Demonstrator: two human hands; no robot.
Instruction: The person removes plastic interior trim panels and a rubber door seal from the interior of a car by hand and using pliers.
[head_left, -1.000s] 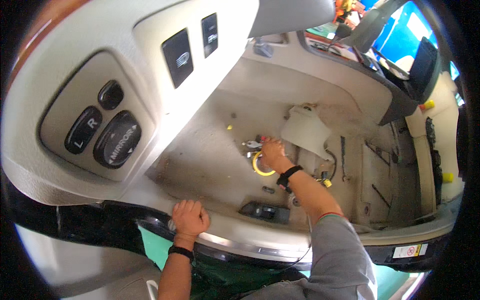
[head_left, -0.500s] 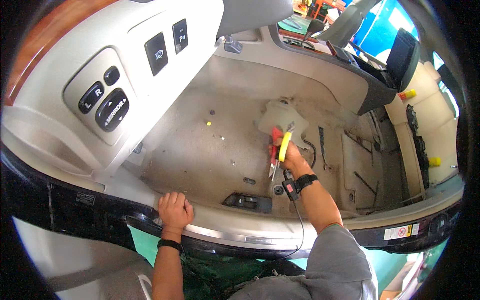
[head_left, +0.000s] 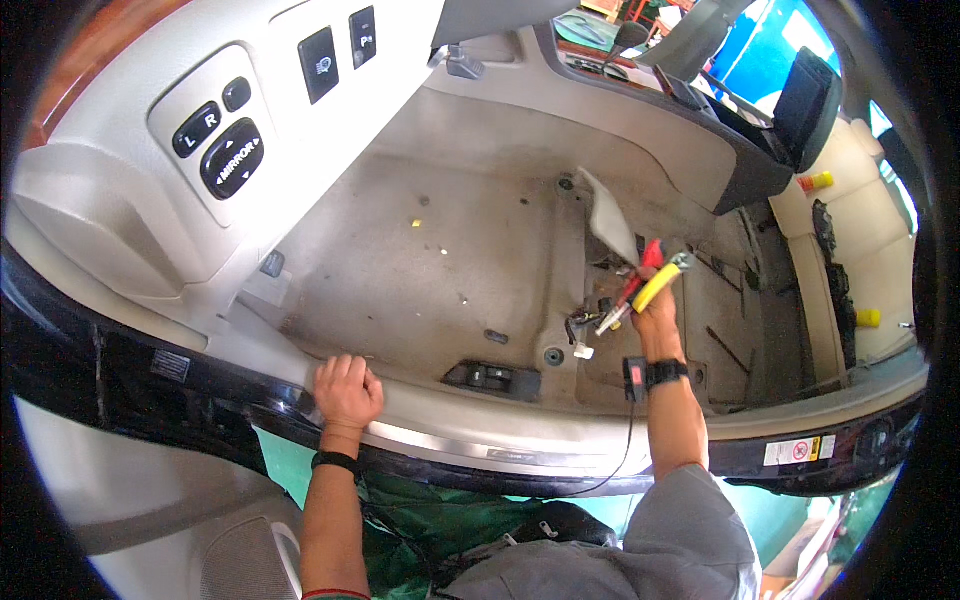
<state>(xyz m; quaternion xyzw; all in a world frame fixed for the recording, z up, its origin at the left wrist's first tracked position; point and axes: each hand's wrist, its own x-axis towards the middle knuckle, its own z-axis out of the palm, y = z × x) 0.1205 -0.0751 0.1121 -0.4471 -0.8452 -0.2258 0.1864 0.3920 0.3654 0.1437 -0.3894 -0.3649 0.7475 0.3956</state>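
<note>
Two things sit bunched in the right hand point(head_left: 655, 314), fingers wrapped round both: a red-handled tool point(head_left: 652, 255) and a yellow band point(head_left: 655, 289), probably paired so the left hand point(head_left: 347, 390) can prop the leaning body at the door sill point(head_left: 430, 412); whether its curled fingers grip the edge I can't tell. The tool slants over the car floor point(head_left: 420, 285), pale-tipped, near a white connector point(head_left: 583, 352); the band looks bright and smooth.

stained beige car floor point(head_left: 390, 275) | blue wall point(head_left: 757, 58) beyond | green floor outside point(head_left: 770, 512) | bright light
</note>
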